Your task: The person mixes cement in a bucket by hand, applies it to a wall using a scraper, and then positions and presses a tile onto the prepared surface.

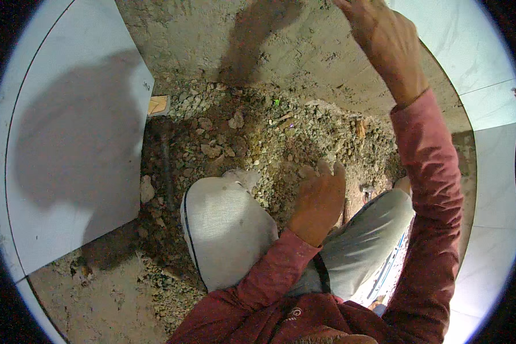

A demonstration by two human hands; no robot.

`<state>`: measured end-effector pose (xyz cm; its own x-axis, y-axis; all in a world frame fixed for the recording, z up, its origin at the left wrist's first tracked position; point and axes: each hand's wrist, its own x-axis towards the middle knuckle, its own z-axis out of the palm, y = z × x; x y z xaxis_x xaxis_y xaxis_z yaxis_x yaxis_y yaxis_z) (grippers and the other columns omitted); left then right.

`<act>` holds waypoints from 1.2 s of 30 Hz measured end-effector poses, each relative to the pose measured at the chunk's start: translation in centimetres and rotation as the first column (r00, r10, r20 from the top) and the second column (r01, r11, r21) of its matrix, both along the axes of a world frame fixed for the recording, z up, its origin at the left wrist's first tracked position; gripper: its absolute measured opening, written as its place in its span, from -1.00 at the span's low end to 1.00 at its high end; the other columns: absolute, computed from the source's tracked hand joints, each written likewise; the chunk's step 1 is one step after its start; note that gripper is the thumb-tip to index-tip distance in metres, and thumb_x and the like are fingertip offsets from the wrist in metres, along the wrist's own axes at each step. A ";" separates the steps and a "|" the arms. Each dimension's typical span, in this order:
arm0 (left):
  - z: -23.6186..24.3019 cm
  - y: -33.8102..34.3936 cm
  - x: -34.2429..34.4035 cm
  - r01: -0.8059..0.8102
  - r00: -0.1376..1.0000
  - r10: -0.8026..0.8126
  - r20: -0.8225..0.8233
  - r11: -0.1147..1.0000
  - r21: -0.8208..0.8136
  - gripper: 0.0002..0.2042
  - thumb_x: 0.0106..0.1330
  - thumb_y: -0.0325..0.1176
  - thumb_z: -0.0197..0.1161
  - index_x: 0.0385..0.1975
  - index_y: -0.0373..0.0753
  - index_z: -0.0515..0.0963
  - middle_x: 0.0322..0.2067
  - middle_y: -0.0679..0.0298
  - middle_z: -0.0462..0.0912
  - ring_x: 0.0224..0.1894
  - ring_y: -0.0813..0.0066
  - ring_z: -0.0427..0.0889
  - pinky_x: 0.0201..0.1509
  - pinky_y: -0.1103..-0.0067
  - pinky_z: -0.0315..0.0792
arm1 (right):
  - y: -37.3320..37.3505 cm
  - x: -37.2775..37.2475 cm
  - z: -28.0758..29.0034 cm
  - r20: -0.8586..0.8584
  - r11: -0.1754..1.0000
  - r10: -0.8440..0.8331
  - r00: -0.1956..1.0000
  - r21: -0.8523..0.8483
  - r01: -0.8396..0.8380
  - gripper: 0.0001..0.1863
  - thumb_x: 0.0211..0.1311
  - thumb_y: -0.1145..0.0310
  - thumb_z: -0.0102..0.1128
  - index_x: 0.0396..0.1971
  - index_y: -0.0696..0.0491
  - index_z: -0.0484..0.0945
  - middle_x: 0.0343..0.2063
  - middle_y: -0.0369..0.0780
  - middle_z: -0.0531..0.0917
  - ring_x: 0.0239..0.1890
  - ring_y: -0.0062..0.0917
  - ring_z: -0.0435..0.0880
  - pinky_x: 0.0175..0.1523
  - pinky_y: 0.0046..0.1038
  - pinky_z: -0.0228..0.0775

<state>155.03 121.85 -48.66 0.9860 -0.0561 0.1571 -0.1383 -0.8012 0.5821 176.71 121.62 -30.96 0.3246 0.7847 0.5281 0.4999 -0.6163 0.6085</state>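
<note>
Lower centre: grey trousers [229, 229], knees bent and apart, above loose ground. Left hand [318, 200], right of frame centre: positioned over the rubble [258, 143], back uppermost, fingers bent and slightly spread. No item shows at this grip; the palm side is hidden, so its contents cannot be determined. The rubble, the material nearest the left hand, occupies the centre of the frame. Left of centre: a dark pipe-like length [167, 166] lies in it, near a white panel [69, 46]. Beyond the rubble, upper centre: a rough wall [327, 57]. Right hand [387, 49], upper right: raised before the wall, fingers cut by the top edge; grip width, contents and wall contact cannot be determined. Step in hand, as judged: a reach by the right arm toward the wall. Next move, as judged: calls for clearance between right forearm and white tiles [493, 103], right edge.
</note>
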 end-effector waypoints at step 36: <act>1.0 2.2 0.5 -0.122 0.986 0.118 0.116 0.992 0.033 -0.65 0.18 -0.31 0.21 -0.03 -0.25 0.54 -0.20 0.03 0.55 -0.12 -0.08 0.61 -0.29 0.19 0.60 | -30.2 -3.2 -6.1 -0.378 0.785 -0.616 0.691 -0.219 0.579 -0.64 0.44 0.08 -0.02 -0.29 0.12 0.50 -0.39 0.06 0.61 -0.34 0.05 0.59 -0.32 0.01 0.36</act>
